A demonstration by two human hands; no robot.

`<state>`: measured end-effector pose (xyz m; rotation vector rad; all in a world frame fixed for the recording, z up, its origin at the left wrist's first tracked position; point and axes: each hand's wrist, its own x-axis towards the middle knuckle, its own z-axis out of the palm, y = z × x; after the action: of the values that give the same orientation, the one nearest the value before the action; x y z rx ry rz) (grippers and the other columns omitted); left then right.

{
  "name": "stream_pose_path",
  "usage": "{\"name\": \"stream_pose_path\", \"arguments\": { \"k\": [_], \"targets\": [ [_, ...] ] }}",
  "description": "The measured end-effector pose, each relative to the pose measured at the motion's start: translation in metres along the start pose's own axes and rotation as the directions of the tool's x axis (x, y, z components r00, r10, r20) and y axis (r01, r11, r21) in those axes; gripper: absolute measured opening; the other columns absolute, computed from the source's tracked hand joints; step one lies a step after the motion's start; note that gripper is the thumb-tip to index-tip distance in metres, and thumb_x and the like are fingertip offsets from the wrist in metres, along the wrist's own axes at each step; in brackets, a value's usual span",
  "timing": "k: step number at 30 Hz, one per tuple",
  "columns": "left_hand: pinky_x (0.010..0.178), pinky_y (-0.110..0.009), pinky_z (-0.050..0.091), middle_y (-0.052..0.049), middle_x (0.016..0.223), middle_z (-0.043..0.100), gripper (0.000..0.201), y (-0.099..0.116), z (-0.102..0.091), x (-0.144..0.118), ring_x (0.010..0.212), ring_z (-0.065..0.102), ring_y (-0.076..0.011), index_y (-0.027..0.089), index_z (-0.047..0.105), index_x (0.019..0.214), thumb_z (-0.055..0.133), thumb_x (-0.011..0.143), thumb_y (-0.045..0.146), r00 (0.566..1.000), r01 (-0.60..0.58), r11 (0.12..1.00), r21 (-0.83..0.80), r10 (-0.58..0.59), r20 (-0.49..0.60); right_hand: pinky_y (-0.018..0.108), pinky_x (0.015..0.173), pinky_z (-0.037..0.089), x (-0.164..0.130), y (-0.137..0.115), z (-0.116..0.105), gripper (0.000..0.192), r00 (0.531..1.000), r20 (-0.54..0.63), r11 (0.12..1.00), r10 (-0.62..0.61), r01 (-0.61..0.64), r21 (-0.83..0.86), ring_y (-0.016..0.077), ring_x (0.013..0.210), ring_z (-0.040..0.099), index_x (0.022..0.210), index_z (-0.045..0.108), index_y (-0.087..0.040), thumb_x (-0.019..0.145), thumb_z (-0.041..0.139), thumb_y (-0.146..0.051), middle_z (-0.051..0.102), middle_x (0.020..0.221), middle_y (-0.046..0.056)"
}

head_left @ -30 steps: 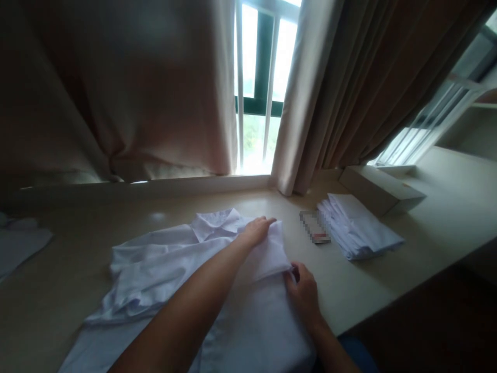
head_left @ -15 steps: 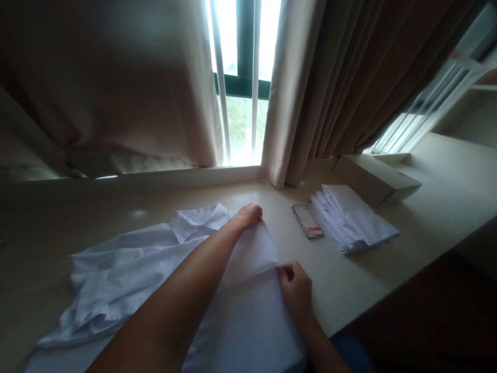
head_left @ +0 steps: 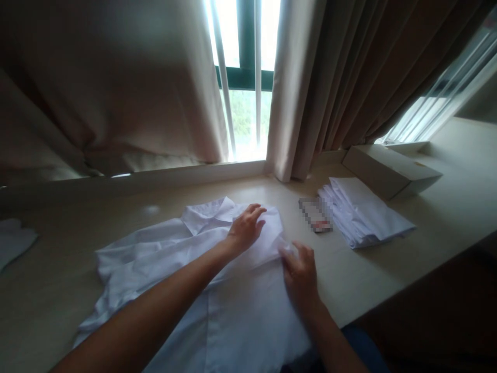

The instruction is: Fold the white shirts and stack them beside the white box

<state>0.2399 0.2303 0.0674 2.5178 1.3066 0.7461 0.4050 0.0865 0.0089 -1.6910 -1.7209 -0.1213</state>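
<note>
In the middle of the table (head_left: 58, 290), the white shirt (head_left: 155, 259) has one side folded in under the flat open left hand (head_left: 245, 228) and right hand (head_left: 301, 277), its other side still crumpled.

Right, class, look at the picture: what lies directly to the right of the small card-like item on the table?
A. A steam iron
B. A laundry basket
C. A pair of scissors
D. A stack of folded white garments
D: the stack of folded white garments lies on the table just right of the small card-like item, with a long flat box behind it.
</note>
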Motion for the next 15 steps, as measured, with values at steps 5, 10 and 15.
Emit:
{"name": "stream_pose_path", "arguments": {
  "k": [5, 10, 15],
  "targets": [
    [0.111, -0.036, 0.036, -0.008, 0.135, 0.053, 0.044, -0.063, -0.064, -0.129, 0.128, 0.048, -0.0242, 0.024, 0.051, 0.128, 0.049, 0.088, 0.044, 0.938, 0.325, 0.93, 0.173, -0.293, -0.186, 0.047, 0.102, 0.037, 0.001, -0.004, -0.009, 0.036, 0.993, 0.093, 0.996, -0.066, 0.071, -0.046, 0.029, 0.12, 0.042, 0.106, 0.072, -0.029, 0.083, 0.053, -0.008, 0.058, 0.13, 0.005],
    [0.104, -0.04, 0.04, -0.019, 0.126, 0.058, 0.069, -0.154, -0.12, -0.213, 0.121, 0.052, -0.0319, 0.009, 0.047, 0.132, 0.047, 0.083, 0.058, 0.704, 0.709, 0.612, 0.351, -0.641, -0.304, 0.046, 0.1, 0.035, 0.0, -0.01, -0.015, 0.041, 0.977, 0.188, 0.985, -0.1, 0.124, -0.116, 0.0298, 0.119, 0.043, 0.103, 0.073, -0.027, 0.076, 0.054, -0.004, 0.061, 0.127, 0.006],
    [0.083, -0.033, 0.047, -0.015, 0.11, 0.068, 0.057, -0.194, -0.143, -0.229, 0.104, 0.063, -0.0294, 0.015, 0.061, 0.111, 0.055, 0.076, 0.059, 0.579, 0.791, 0.516, 0.328, -0.805, -0.129, 0.044, 0.096, 0.036, -0.006, -0.009, -0.015, 0.037, 0.971, 0.218, 0.978, -0.097, 0.134, -0.161, 0.0299, 0.114, 0.046, 0.096, 0.074, -0.025, 0.073, 0.056, -0.003, 0.064, 0.12, 0.008]
  ]
}}
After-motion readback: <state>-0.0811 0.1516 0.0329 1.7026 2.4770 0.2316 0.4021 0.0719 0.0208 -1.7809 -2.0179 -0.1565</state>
